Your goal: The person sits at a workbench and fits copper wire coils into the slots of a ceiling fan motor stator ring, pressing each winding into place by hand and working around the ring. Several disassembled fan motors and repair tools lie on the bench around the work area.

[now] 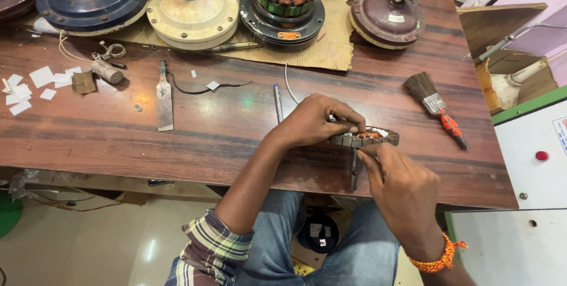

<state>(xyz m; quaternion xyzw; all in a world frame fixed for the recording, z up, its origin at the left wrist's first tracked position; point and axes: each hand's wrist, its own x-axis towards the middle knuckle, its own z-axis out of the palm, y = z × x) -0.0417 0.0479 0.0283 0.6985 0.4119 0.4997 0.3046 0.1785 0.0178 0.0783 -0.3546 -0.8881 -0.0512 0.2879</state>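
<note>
My right hand (401, 188) comes up from the lower right of the frame, its fingers pinched on the near rim of the stator ring (369, 139). The ring lies on the bench (236, 138) just right of centre, copper windings showing, between both hands. My left hand (313, 122) arches over its far left side, fingertips (348, 125) pressed down on its top. Farther right lies a brush (440, 109). Along the top edge stand fan motor housings (195, 11).
</note>
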